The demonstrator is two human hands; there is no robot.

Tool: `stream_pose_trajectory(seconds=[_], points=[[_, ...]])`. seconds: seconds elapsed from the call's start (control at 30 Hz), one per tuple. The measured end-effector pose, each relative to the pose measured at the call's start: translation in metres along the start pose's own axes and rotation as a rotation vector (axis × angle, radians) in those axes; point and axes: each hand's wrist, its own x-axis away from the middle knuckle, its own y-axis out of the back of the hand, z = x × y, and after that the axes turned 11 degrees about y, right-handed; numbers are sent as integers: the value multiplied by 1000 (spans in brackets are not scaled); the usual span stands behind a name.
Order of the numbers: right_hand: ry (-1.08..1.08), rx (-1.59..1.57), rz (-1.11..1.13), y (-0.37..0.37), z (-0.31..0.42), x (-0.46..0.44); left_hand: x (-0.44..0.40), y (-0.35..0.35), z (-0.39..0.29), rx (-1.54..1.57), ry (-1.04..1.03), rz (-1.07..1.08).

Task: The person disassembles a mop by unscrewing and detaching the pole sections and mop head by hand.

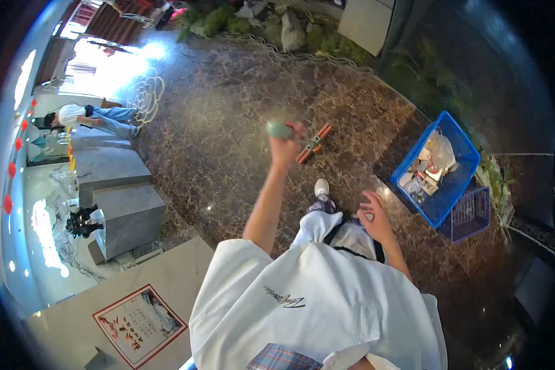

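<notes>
While left hand holds green object, shirt script unreadable.

Head-worn view, facing forward and down, shirt close; floor farther

The white shirt bears dark script lettering.

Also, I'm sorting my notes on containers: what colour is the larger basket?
The larger basket is blue, seen best in the head view.
</notes>
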Motion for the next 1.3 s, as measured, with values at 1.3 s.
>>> stream_pose_trajectory(seconds=[1.3], points=[[-173, 284, 119, -8, -118, -114, -31, 20, -117, 449, -72, 271]])
